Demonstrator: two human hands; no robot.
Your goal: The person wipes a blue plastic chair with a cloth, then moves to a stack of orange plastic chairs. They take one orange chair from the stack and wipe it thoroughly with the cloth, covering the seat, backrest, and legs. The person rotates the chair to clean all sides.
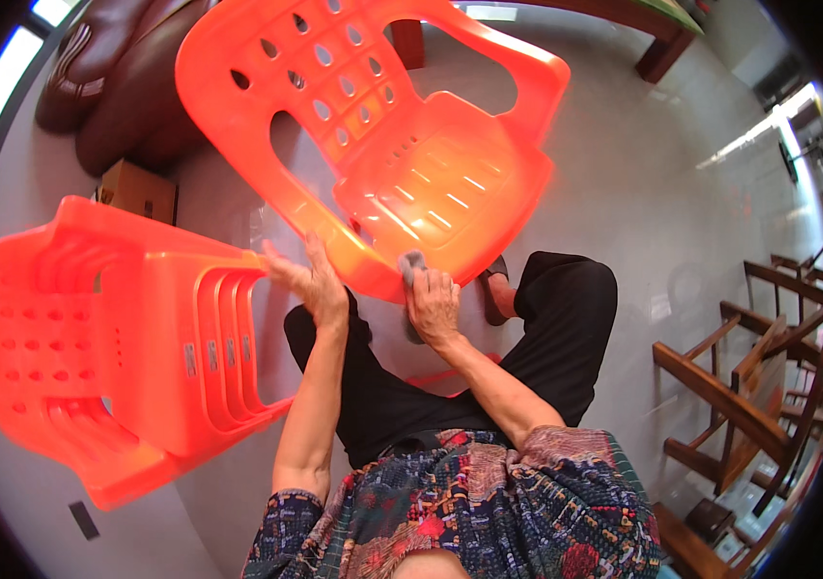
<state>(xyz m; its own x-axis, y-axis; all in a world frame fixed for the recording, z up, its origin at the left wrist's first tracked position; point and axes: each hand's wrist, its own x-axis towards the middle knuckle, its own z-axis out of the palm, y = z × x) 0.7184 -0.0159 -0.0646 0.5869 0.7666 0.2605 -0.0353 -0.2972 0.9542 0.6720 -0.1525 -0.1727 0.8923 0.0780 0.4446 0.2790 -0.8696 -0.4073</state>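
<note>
1. A pale grey glossy floor (624, 193) is filling the room, bending toward the rim of the view.
2. At nine o'clock, a stack of orange plastic chairs (112, 357) is lying tipped on its side, small pale labels (210, 355) showing on the nested legs.
3. At ten o'clock, a brown cardboard box (139, 191) is sitting just beside a dark brown padded sofa (126, 87).
4. At the centre, the left hand (313, 282) is wrapping its fingers around the front rim of a single orange chair (382, 135), which is tilting up toward twelve o'clock.
5. Just to its right, the right hand (432, 301) is pressing a grey cloth (412, 262) against that same rim, fingers curled over it.
6. At four o'clock, dark wooden chairs (739, 386) are standing well apart from the hands.
</note>
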